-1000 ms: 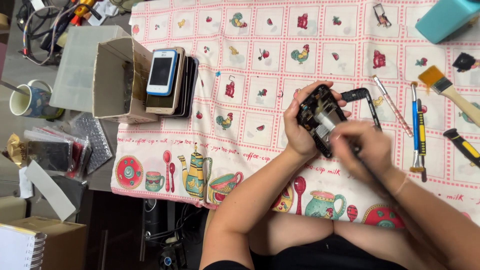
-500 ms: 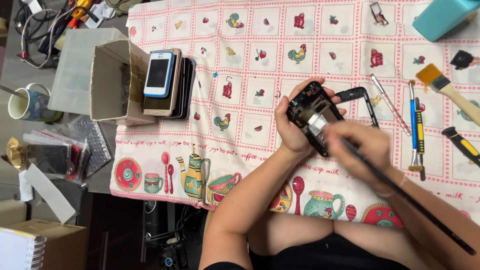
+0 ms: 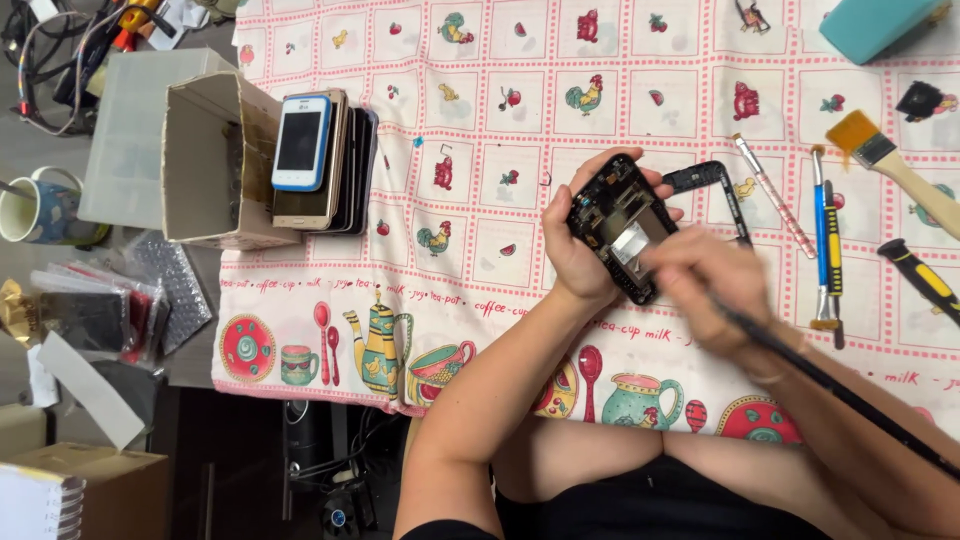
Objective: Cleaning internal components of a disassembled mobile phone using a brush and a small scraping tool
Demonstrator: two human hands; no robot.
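Over patterned cloth (image 3: 480, 150): left hand (image 3: 575, 255) grips opened black phone (image 3: 622, 226); right hand (image 3: 715, 295) blurred.

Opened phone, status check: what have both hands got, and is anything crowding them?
Left hand grips opened phone, innards up. Right hand, blurred, holds a long dark tool at the phone. Black frame piece lies just behind; screwdrivers off to the right, apart.

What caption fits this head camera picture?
Left hand holds an opened phone while right hand works on it with a long black tool.

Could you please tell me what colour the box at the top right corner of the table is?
The box is teal, seen only partly in the head view.
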